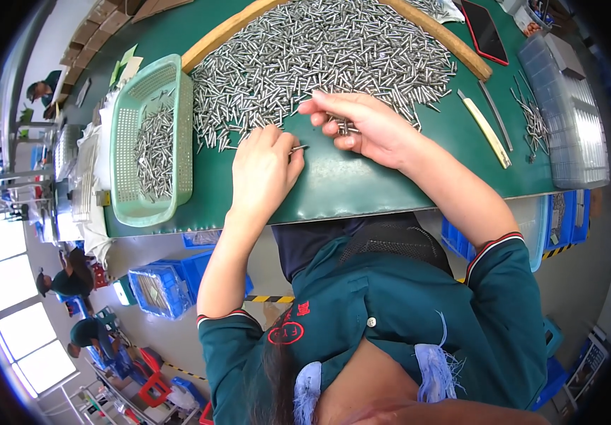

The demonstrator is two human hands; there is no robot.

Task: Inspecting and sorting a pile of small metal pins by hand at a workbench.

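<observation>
A big heap of small metal pins [319, 57] lies on the green table [348, 188] inside a curved wooden frame [447, 39]. My left hand [266, 166] rests at the heap's near edge and pinches a single pin between thumb and finger. Just to its right, my right hand [362, 127] is curled around a small bunch of pins, index finger stretched toward the heap. The two hands are a few centimetres apart.
A green plastic basket [151, 142] with several pins stands at the left. A wooden-handled tool [486, 131], loose pins [532, 117], a clear plastic box [571, 120] and a red phone [484, 30] lie at the right. Blue crates and other workers are below left.
</observation>
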